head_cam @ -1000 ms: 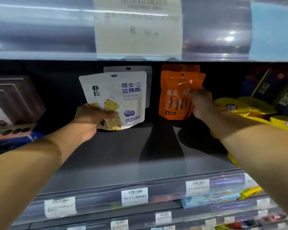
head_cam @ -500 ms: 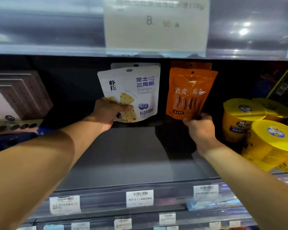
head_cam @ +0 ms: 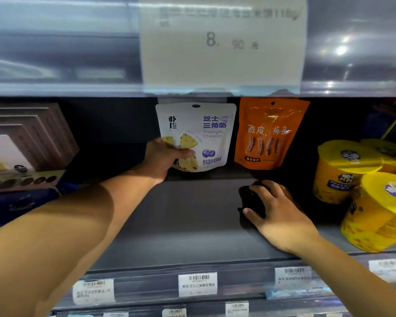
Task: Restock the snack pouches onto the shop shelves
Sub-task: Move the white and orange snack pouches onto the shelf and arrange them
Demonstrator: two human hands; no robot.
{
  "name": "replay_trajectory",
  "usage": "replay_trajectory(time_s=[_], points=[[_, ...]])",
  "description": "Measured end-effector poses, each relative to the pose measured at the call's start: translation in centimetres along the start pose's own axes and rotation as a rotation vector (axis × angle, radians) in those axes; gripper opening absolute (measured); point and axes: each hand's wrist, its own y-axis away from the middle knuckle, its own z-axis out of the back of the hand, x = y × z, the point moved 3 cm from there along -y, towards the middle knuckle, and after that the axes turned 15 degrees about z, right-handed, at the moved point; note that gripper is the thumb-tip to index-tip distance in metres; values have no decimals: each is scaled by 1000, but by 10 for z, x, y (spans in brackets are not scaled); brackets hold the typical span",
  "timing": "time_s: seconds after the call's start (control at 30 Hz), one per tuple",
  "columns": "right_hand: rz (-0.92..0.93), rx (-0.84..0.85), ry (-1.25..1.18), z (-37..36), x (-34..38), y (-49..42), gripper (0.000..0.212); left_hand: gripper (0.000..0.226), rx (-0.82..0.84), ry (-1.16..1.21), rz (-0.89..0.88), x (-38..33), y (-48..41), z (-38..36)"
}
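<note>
A white cheese snack pouch [head_cam: 206, 133] stands upright at the back of the grey shelf [head_cam: 188, 225], and my left hand [head_cam: 162, 161] grips its lower left corner. Another white pouch peeks out just behind it. Right of it an orange snack pouch [head_cam: 268, 131] stands upright on its own, with nothing holding it. My right hand [head_cam: 277, 213] is below and in front of the orange pouch, low over the shelf, fingers spread and holding nothing.
Yellow-lidded tubs [head_cam: 352, 170] crowd the shelf's right end, close to my right hand. Brown boxed goods [head_cam: 28, 143] fill the left end. A price card [head_cam: 222, 42] hangs from the shelf above, and barcode labels [head_cam: 197, 283] line the front rail.
My right hand has let go of the orange pouch and dropped down and back to the shelf surface. The orange pouch now stands alone. My left hand still holds the white pouch.
</note>
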Motion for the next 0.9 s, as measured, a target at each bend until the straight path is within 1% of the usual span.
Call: replay_trajectory(time_s=[0.1,0.23,0.33,0.37,0.4,0.47,0.5,0.53,0.6,0.67,0.7,0.77,0.9], points=[[7,1,8,0,0,-1,62,48,-9,-39,19,-1,-1,3],[9,1,25,0,0,-1,61,59,-57,-135,39,-3,1,8],[2,4,26,0,0,-1,62,46,-71,-209,52,-4,10,9],[2,3,25,0,1,0,63,47,-102,-232,56,-4,13,11],[1,3,20,1,1,1,63,56,-164,-260,68,-5,16,14],[-10,9,-8,5,4,3,63,83,-329,-362,102,-8,30,23],[-17,13,-24,8,7,5,64,88,-384,-416,118,-10,41,24],[-18,20,-38,12,10,7,65,86,-403,-464,125,-12,54,24],[-15,30,-47,24,20,14,68,71,-337,-572,114,-18,85,20],[14,30,-36,42,34,26,67,50,-204,-762,135,-25,120,16],[43,32,-32,51,43,33,66,45,-137,-873,157,-28,139,14],[91,32,-20,73,60,50,65,44,-48,-1066,171,-41,176,8],[163,94,-17,125,95,89,65,46,-16,-1280,78,-82,254,-10]])
